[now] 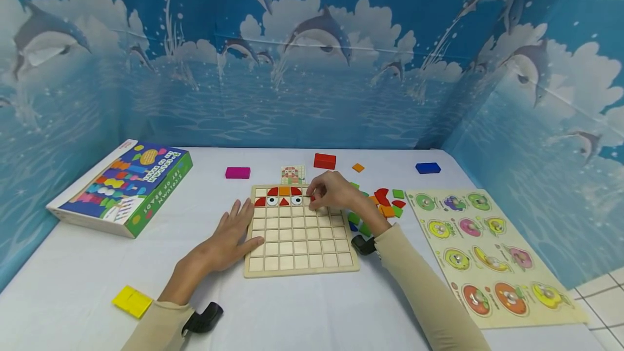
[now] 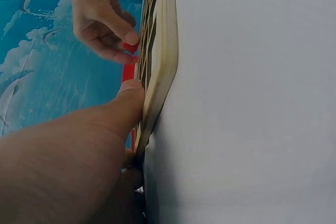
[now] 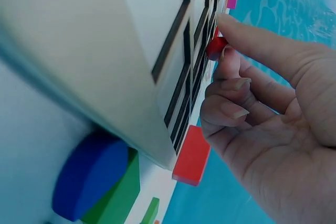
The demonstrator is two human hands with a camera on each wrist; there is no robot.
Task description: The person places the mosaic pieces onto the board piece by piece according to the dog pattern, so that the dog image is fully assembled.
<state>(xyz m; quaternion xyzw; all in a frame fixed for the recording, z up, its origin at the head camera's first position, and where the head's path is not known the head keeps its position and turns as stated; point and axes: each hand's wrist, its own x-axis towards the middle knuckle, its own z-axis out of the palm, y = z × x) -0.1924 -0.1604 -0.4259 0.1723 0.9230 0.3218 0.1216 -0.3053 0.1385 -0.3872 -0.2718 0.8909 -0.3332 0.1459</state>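
Note:
A wooden grid board [image 1: 298,234] lies on the white table, its upper rows partly filled with red pieces, an orange square [image 1: 284,191] and two eye tiles [image 1: 272,201]. My right hand [image 1: 333,191] is over the board's upper right part, pinching a small red piece [image 3: 215,49] between thumb and forefinger. The piece's full outline is hidden by the fingers. My left hand [image 1: 226,237] rests with spread fingers at the board's left edge; in the left wrist view its thumb [image 2: 131,98] touches the frame. A small pattern card [image 1: 293,174] lies just behind the board.
Loose coloured pieces [image 1: 382,196] lie right of the board, beside a fruit puzzle board [image 1: 434,242]. A game box [image 1: 122,183] is at the left. Red [image 1: 324,161], magenta [image 1: 238,173], blue [image 1: 428,168] and yellow [image 1: 132,301] blocks or stacks stand around.

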